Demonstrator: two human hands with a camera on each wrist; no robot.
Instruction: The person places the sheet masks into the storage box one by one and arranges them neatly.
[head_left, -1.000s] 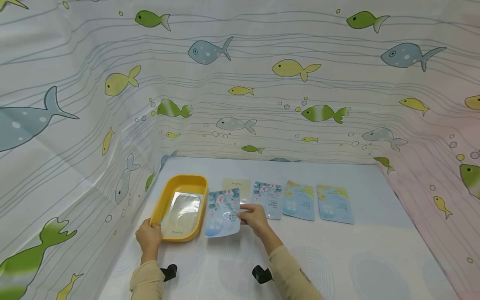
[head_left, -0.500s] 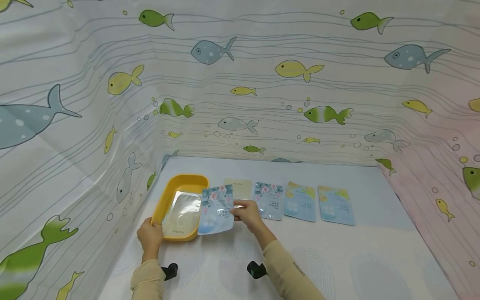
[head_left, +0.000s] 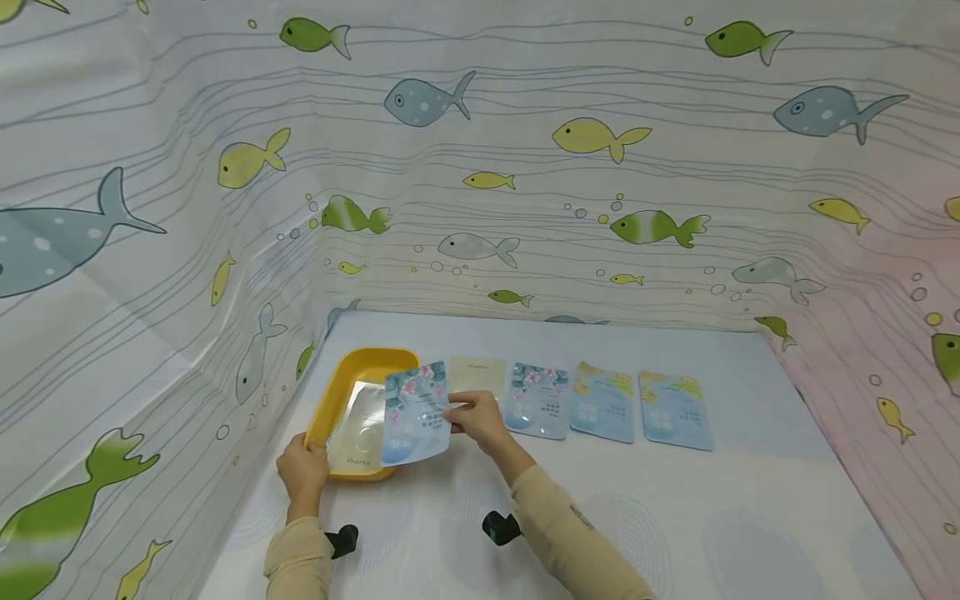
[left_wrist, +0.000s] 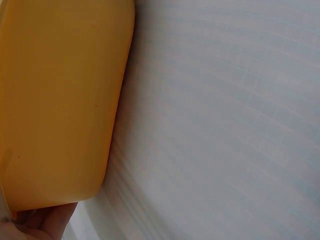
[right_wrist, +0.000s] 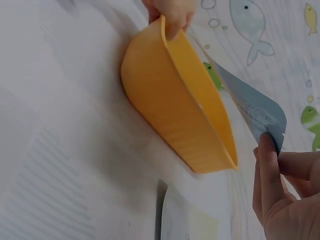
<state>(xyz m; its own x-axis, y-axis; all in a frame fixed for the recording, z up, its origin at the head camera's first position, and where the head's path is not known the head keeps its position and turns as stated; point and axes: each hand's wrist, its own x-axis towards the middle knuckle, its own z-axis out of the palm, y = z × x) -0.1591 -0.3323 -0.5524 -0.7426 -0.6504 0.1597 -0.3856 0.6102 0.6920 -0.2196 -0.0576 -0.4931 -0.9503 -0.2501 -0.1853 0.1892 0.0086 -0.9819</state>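
Left hand: fingers and thumb grip the near left corner of the yellow tub, which sits on the table. Right hand: fingers and thumb pinch the right edge of a flowered packet, raised and tilted over the tub's right side. A silvery packet lies inside the tub. To the tub's right, I observe a row: cream packet, matching flowered packet, then two blue-and-yellow packets, spaced apart from each other.
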